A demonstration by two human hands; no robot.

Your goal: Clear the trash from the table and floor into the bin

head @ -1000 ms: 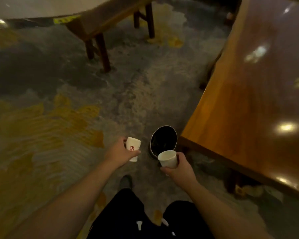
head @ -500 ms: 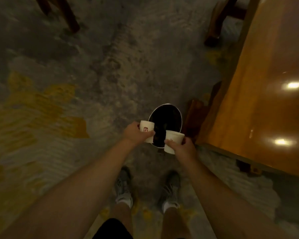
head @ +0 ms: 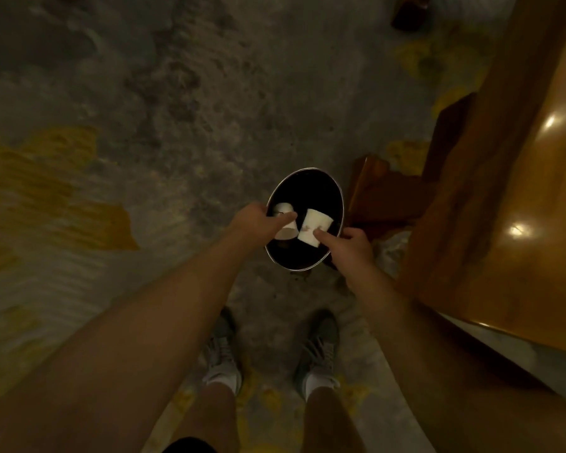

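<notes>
A round black bin with a metal rim stands on the floor in front of my feet. Two white paper cups are over its dark mouth. The left cup is blurred and tilted, partly behind the forefinger of my left hand. The right cup is brighter and tipped sideways, with a small red mark on its side. My right hand has its fingers spread, and one fingertip is at the cup's lower edge. Neither hand wraps a cup.
A glossy wooden table runs along the right side, with its thick wooden leg right beside the bin. The floor is a grey carpet with yellow patches. My two shoes stand just behind the bin.
I have stepped up to the bin and leaned over it. Both hands carried their cups over the opening, and the fingers have loosened from the cups, which now tilt into the bin.
</notes>
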